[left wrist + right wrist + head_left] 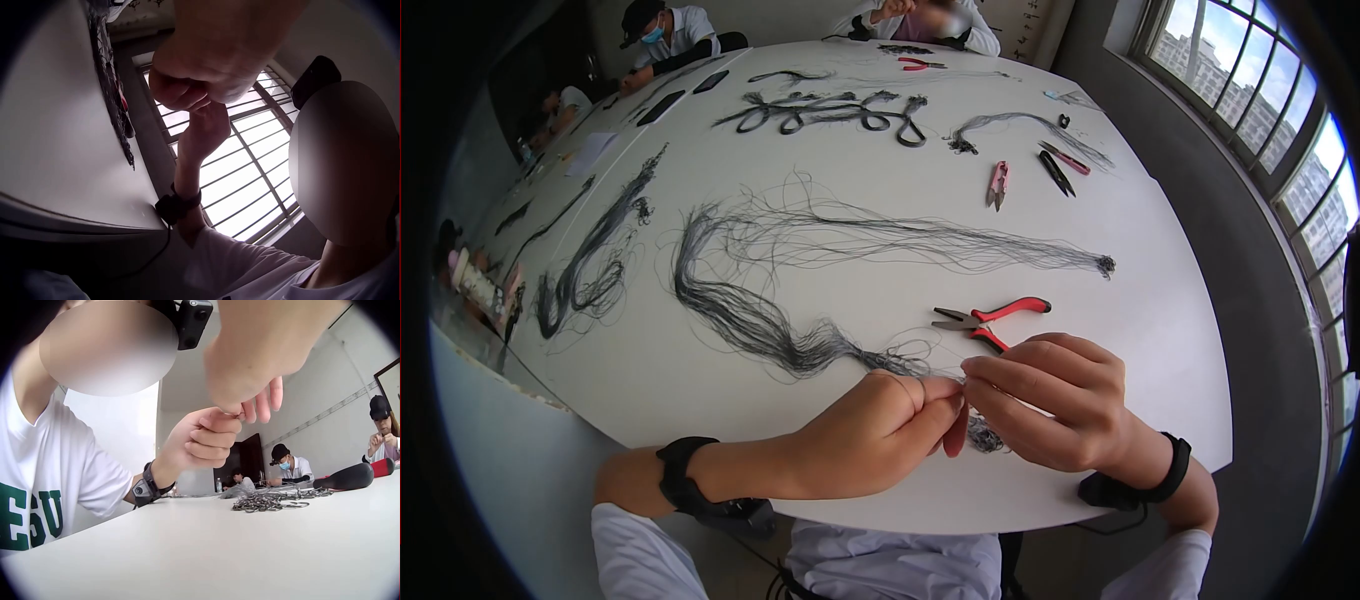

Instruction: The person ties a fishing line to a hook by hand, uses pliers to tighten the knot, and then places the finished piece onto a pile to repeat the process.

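In the head view my left hand point(870, 435) pinches a thin dark strand between thumb and forefinger, and a loop of strand lies across the hand. The fingertips of my right hand point(1055, 400) meet it there and pinch at the same spot; the strand's tip is hidden by the fingers. Just beyond the hands a long bundle of dark strands point(750, 325) curves over the table. Under the hands sits a clump of small metal pieces point(269, 501), seen low in the right wrist view. The left wrist view shows both hands joined at the fingertips.
Red-handled pliers point(975, 320) lie open just beyond my right hand on the white table point(840, 508). Pink snips point(997, 186) and black tweezers-like snips point(1057, 173) lie farther off. Looped strand bundles point(830, 112) spread across the back. Other people point(675, 35) sit at the far side.
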Motion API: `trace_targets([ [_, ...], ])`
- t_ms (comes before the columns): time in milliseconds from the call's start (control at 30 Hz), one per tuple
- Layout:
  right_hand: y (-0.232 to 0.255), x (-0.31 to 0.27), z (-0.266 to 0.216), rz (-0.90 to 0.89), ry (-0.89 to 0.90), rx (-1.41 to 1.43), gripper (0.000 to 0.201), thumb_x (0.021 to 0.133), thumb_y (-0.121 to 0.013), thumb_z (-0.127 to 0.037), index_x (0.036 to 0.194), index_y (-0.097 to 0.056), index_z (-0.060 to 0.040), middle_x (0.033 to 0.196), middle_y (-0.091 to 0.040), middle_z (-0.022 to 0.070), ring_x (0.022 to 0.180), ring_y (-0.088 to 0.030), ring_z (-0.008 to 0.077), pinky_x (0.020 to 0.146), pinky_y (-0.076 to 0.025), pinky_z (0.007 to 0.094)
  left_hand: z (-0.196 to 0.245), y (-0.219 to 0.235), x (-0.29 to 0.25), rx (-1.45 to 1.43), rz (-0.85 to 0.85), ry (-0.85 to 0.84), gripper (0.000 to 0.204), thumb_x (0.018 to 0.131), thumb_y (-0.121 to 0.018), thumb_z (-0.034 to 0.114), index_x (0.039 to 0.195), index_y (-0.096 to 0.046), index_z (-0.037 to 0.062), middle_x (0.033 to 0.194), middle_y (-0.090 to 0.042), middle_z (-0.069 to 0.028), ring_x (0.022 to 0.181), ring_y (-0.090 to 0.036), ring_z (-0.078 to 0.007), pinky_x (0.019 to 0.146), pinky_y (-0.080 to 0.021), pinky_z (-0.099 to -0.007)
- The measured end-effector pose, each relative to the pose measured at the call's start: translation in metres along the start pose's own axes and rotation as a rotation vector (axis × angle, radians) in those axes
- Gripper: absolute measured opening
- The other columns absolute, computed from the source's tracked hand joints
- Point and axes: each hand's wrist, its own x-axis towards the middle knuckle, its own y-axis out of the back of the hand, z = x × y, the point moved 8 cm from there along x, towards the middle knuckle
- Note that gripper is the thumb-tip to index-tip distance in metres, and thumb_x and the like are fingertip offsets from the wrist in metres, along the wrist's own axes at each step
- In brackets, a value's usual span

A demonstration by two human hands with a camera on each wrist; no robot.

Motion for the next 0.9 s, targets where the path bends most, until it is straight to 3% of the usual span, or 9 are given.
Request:
trace_targets([
  [67, 0.002, 0.001, 0.004, 0.02, -0.015, 0.005, 0.018, 0.065, -0.066, -0.005, 0.083, -0.061, -0.0046, 0.092, -0.063, 0.0076, 0.065, -0.059, 0.0161, 0.054, -0.047, 0.0265, 0.003, 0.001, 0.001, 0.039, 0.004, -0.041, 0.028, 0.097, -0.035, 0.012, 0.082, -0.055, -0.0006, 0.068, -0.052, 0.0003, 0.055, -0.037, -0.0044, 0.051, -0.032, -0.02],
  [133, 0.005, 0.001, 0.032, 0.035, -0.257, 0.047, 0.025, 0.067, -0.067, -0.001, 0.091, -0.058, -0.0025, 0.091, -0.063, 0.008, 0.066, -0.06, 0.0209, 0.054, -0.046, 0.0286, 0.0, 0.007, 0.005, 0.045, 0.057, -0.107, 0.029, 0.098, -0.034, 0.013, 0.08, -0.052, 0.0002, 0.066, -0.048, 0.0008, 0.055, -0.035, -0.0049, 0.052, -0.032, -0.0198],
  [167, 0.003, -0.002, 0.045, -0.014, -0.36, 0.054, 0.03, 0.069, -0.068, 0.0, 0.096, -0.053, -0.0009, 0.09, -0.061, 0.0089, 0.072, -0.059, 0.0262, 0.059, -0.047, 0.0321, -0.002, 0.009, 0.007, 0.048, 0.064, -0.114, 0.029, 0.098, -0.034, 0.013, 0.08, -0.052, 0.0002, 0.066, -0.048, 0.0008, 0.055, -0.035, -0.0049, 0.052, -0.032, -0.0198],
  [267, -0.015, -0.028, 0.072, -0.253, -0.531, 0.002, 0.031, 0.068, -0.071, -0.006, 0.092, -0.051, -0.0023, 0.092, -0.056, 0.0098, 0.087, -0.054, 0.0283, 0.072, -0.045, 0.0361, 0.004, 0.024, 0.01, -0.053, 0.145, -0.114, 0.034, 0.099, -0.032, 0.019, 0.074, -0.047, 0.0021, 0.061, -0.036, 0.0037, 0.053, -0.027, -0.0038, 0.049, -0.026, -0.0198],
  [333, -0.028, -0.045, 0.078, -0.388, -0.608, 0.021, 0.032, 0.069, -0.074, -0.014, 0.088, -0.051, -0.0037, 0.098, -0.053, 0.0095, 0.094, -0.052, 0.0284, 0.078, -0.043, 0.0388, 0.004, 0.03, 0.012, -0.104, 0.176, -0.114, 0.033, 0.099, -0.033, 0.018, 0.074, -0.047, 0.0023, 0.063, -0.039, 0.0025, 0.055, -0.031, -0.0048, 0.051, -0.029, -0.0208],
  [633, -0.047, -0.052, 0.075, -0.415, -0.473, 0.055, 0.018, 0.075, -0.066, -0.009, 0.086, -0.053, -0.0017, 0.105, -0.051, 0.0142, 0.099, -0.049, 0.0316, 0.081, -0.043, 0.0426, -0.011, 0.04, 0.027, -0.311, 0.195, -0.057, 0.033, 0.099, -0.033, 0.018, 0.074, -0.048, 0.0029, 0.063, -0.04, 0.0021, 0.056, -0.031, -0.0042, 0.05, -0.029, -0.0201],
  [700, -0.049, -0.055, 0.081, -0.399, -0.515, 0.09, 0.019, 0.075, -0.065, -0.009, 0.085, -0.052, 0.0001, 0.102, -0.05, 0.0156, 0.095, -0.049, 0.0314, 0.079, -0.043, 0.0407, -0.014, 0.042, 0.031, -0.325, 0.206, -0.054, 0.033, 0.099, -0.032, 0.018, 0.075, -0.048, 0.0029, 0.062, -0.039, 0.0024, 0.055, -0.031, -0.0037, 0.049, -0.028, -0.02],
  [767, -0.038, -0.058, 0.093, -0.221, -0.733, 0.287, 0.019, 0.075, -0.065, -0.007, 0.087, -0.052, 0.001, 0.1, -0.049, 0.0166, 0.09, -0.048, 0.0306, 0.077, -0.042, 0.0377, -0.015, 0.045, 0.033, -0.309, 0.254, -0.056, 0.033, 0.099, -0.032, 0.018, 0.076, -0.05, 0.0025, 0.06, -0.037, 0.0033, 0.055, -0.03, -0.0034, 0.049, -0.028, -0.02],
  [900, -0.028, -0.036, 0.074, -0.177, -0.577, 0.219, 0.019, 0.072, -0.067, -0.008, 0.083, -0.055, 0.0022, 0.098, -0.048, 0.0183, 0.085, -0.048, 0.0308, 0.072, -0.043, 0.0377, -0.025, 0.049, 0.035, -0.264, 0.299, -0.019, 0.033, 0.099, -0.032, 0.019, 0.078, -0.052, 0.0023, 0.06, -0.038, 0.0039, 0.055, -0.031, -0.003, 0.049, -0.028, -0.0202],
])
